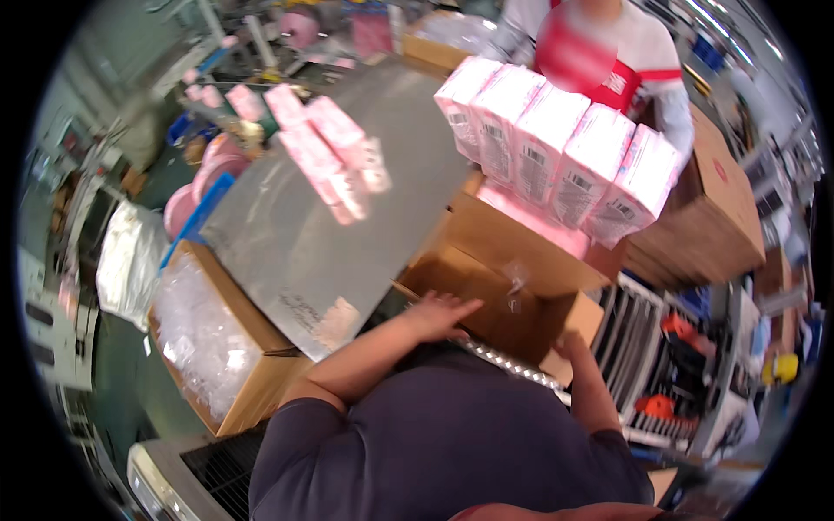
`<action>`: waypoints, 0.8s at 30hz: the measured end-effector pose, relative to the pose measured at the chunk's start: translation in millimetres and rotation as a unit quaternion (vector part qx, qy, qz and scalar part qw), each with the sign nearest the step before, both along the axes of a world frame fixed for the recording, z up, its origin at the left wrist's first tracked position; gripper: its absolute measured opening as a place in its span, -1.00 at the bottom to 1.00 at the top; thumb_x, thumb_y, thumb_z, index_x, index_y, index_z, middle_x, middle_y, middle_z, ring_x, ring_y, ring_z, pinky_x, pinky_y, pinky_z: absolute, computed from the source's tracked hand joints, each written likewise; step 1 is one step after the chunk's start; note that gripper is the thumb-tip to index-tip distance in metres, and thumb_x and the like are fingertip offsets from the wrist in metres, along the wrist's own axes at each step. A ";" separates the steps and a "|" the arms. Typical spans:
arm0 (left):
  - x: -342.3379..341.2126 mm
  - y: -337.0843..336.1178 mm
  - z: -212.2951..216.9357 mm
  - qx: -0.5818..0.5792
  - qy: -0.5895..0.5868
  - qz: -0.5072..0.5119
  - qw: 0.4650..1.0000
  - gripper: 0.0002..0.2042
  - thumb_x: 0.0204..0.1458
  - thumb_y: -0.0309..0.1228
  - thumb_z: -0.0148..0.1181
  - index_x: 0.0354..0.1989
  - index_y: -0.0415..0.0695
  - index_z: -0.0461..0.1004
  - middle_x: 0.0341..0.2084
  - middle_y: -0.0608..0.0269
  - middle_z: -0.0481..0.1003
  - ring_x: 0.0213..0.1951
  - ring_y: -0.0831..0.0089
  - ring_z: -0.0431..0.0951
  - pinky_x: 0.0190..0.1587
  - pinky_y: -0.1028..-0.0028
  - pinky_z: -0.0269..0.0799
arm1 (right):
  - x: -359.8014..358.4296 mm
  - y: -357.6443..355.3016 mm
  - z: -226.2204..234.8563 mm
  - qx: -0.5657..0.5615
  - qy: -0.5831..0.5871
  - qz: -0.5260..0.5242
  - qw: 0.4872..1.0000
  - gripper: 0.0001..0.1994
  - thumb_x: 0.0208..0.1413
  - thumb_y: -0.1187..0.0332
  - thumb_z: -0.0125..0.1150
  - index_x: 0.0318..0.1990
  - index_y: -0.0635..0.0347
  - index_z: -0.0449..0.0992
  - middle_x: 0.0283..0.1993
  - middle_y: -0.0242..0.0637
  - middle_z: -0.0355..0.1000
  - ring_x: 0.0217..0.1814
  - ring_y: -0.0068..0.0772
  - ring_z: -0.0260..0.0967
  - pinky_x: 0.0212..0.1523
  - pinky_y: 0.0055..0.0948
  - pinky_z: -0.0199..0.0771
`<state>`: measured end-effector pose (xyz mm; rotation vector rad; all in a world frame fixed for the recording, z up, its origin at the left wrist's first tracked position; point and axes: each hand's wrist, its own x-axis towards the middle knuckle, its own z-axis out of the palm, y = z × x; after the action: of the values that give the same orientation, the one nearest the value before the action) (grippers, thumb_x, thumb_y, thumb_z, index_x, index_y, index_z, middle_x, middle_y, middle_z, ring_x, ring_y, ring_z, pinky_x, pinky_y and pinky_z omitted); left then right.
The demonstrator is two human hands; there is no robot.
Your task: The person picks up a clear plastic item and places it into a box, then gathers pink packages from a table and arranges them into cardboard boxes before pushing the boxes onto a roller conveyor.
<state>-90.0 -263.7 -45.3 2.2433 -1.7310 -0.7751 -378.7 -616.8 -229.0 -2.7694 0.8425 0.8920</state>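
Note:
In front of me stands an open cardboard box (482, 291), its inside bare apart from a scrap of clear plastic (516, 286). My left hand (439, 314) is at its near left edge, fingers stretched and spread, holding nothing. At the right side, my right hand (569, 345) grips the box's raised flap (584, 326); its fingertips are partly hidden. Beyond the box, a row of several pink-and-white plastic-wrapped packs (549, 143) stands upright on another pink layer (534, 221). A co-worker (647, 52) is right behind the packs, one arm at their right end.
On the grey metal table (391, 208) lie more pink packs (323, 152). A carton of clear plastic bags (204, 334) stands at the left. Stacked flat cardboard (708, 204) rises at the right, near a slatted rack (634, 347) with orange-handled tools (682, 334).

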 end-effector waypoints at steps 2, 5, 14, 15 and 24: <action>6.2 -3.3 -2.2 0.049 -0.052 0.005 0.997 -0.39 0.14 0.05 0.09 0.30 0.01 0.25 0.07 0.08 0.44 0.22 0.10 0.33 0.31 -0.08 0.01 | 2.9 -24.3 34.1 0.042 -0.037 -0.020 0.998 -0.41 0.21 -0.19 -0.04 0.15 0.08 0.46 -0.02 0.01 0.53 0.04 0.10 0.47 0.11 -0.04 0.42; 12.8 26.7 -41.8 -0.035 -0.175 0.085 0.980 -0.43 0.14 0.05 0.08 0.24 -0.01 0.32 0.10 0.16 0.43 0.29 0.18 0.27 0.34 -0.07 -0.05 | 88.6 50.3 231.0 0.195 -0.352 -0.140 0.905 -0.43 0.27 0.01 0.06 0.24 0.31 0.34 0.06 0.05 0.50 0.12 -0.05 0.48 0.11 -0.26 0.44; 39.0 19.6 -11.1 -0.033 -0.009 0.069 0.997 -0.32 0.12 0.11 0.09 0.34 -0.01 0.21 0.27 0.20 0.28 0.37 0.26 0.15 0.36 -0.10 -0.04 | 182.4 265.2 447.8 0.970 -0.131 0.121 0.165 0.07 0.03 -0.41 0.03 0.41 0.39 0.00 0.51 -0.01 -0.17 0.53 -0.12 -0.15 0.44 -0.15 -0.07; 53.1 24.2 -4.3 -0.097 0.049 0.112 0.988 -0.31 0.12 0.10 0.10 0.36 -0.01 0.20 0.31 0.20 0.24 0.41 0.26 0.09 0.38 -0.11 -0.10 | 191.7 284.3 451.9 0.986 -0.060 0.140 0.073 0.12 -0.01 -0.42 0.10 0.43 0.40 -0.04 0.54 0.00 -0.25 0.56 -0.11 -0.23 0.45 -0.16 -0.11; 281.3 111.7 28.9 -0.123 -0.187 0.478 0.849 -0.29 0.12 0.17 0.03 0.40 0.10 0.14 0.42 -0.07 -0.03 0.44 -0.25 -0.20 0.32 -0.34 -0.22 | 292.7 298.4 462.0 0.942 -0.004 0.249 0.226 0.41 -0.28 -0.57 0.19 0.45 0.45 -0.28 0.50 0.38 -0.49 0.55 0.35 -0.40 0.41 0.18 -0.21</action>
<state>191.3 -152.0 -16.5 2.6949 -0.5212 0.1131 -85.9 -318.4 233.0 -0.4798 -0.9467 0.7266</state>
